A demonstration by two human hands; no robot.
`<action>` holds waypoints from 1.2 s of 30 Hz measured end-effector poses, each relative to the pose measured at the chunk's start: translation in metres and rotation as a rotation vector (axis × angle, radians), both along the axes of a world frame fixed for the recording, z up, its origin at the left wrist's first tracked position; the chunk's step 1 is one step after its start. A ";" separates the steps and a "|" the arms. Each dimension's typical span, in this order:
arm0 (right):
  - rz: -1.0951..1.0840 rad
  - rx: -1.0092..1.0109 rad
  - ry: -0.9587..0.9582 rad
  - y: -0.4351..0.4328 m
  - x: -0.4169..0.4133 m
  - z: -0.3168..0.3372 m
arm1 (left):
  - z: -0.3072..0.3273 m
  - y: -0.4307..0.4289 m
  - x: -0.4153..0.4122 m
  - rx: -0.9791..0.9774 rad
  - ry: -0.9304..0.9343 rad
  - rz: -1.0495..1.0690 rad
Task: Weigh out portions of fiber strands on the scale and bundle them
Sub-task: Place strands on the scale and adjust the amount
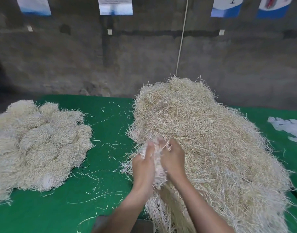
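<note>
Two hands clasp one bunch of strands at the near edge of a big pile.

Both hands are close together, the left hand (142, 167) and right hand (173, 158) each curled round the pale bunch of strands (158, 167), which stands between the palms and pokes out above the fingertips and below the wrists. The bunch is blurred, so its exact ends are hard to tell. It is held just over the front left edge of the big pile (203, 132) of straw-coloured strands, which fills the right half of the green desk (109, 132). A smaller heap (38, 143) of paler strands lies well apart on the left. Loose strands (97, 175) are scattered on the desk between the two. Some white cloth (290, 128) lies at the far right edge. Behind the desk is a grey wall (127, 56), with a white cord (182, 36) hanging down it.
</note>
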State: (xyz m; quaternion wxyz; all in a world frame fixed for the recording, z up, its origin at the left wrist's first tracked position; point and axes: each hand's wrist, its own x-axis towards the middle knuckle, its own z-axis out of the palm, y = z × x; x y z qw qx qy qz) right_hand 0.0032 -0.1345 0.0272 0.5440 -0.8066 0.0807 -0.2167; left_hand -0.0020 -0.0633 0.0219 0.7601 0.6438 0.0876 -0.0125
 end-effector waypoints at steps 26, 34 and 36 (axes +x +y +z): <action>0.024 -0.181 -0.111 -0.046 -0.009 0.004 | -0.010 0.031 0.018 0.507 -0.236 -0.108; 0.148 0.128 0.159 -0.019 -0.011 -0.010 | 0.009 0.020 0.019 0.008 -0.142 0.034; 0.040 0.315 0.153 -0.028 -0.004 -0.009 | -0.003 0.022 0.006 0.143 -0.147 -0.058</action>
